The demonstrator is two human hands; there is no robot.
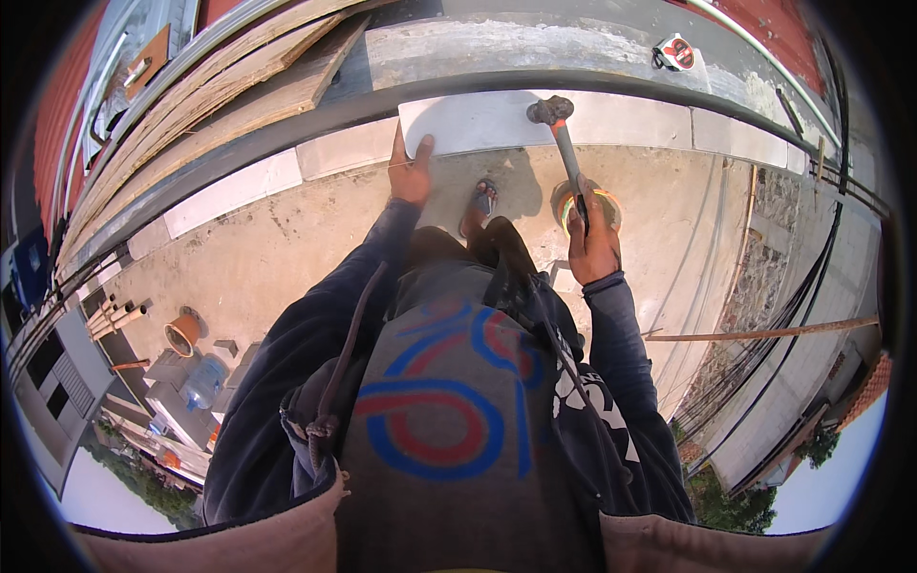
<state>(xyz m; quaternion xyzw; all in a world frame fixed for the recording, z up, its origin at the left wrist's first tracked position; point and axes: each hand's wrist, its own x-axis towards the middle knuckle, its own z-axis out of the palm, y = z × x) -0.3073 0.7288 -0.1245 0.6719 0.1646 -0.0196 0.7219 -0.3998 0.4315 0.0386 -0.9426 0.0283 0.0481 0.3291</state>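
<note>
A white building block (pixel 463 124) lies lengthwise in a row of pale blocks in front of me. My left hand (pixel 411 172) grips its left end, thumb on the near face and fingers at the end. In my right hand (pixel 594 239) is a mallet (pixel 565 153), held by its grey handle. The mallet's dark, mortar-crusted head is over the right end of the block; whether it touches cannot be made out. A thin string runs by my left wrist. Just beyond my right hand stands a round bucket (pixel 611 205), partly hidden by that hand.
Long wooden planks (pixel 239 100) lie beyond the row at left. A tape measure (pixel 674 53) rests on the grey ledge at far right. My sandalled foot (pixel 484 198) is on the concrete floor below. Another bucket (pixel 181 334) and a clear water jug (pixel 203 382) stand lower left; black cables (pixel 807 286) hang at right.
</note>
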